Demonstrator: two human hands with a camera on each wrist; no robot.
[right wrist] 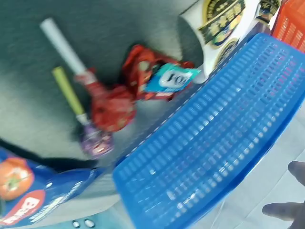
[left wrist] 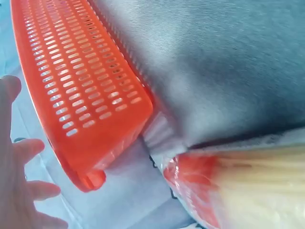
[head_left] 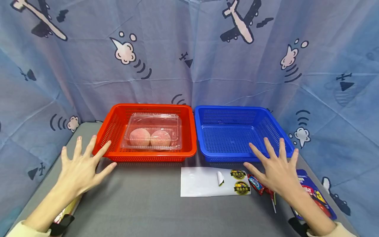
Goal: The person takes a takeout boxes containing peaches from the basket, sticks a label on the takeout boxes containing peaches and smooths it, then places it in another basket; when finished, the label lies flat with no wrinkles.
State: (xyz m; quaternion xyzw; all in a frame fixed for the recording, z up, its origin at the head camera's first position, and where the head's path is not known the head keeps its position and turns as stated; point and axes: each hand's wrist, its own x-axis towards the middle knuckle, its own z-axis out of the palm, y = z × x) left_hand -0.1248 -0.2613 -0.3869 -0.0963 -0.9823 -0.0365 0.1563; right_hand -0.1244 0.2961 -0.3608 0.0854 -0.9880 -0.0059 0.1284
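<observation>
Both hands, left (head_left: 77,168) and right (head_left: 276,171), hover spread and empty; the light, stiff red basket (head_left: 115,126) is probably best gripped by its rim.

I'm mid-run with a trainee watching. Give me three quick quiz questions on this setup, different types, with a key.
1. True or false: the clear clamshell box lies in the blue basket.
2. Multiple choice: the sticker sheet lies A) in the red basket, B) on the table in front of the baskets, C) under the left hand.
3. Fill in: the right hand hovers with its fingers ____.

Key: 1 false, it lies in the red basket; 2 B; 3 spread.
</observation>
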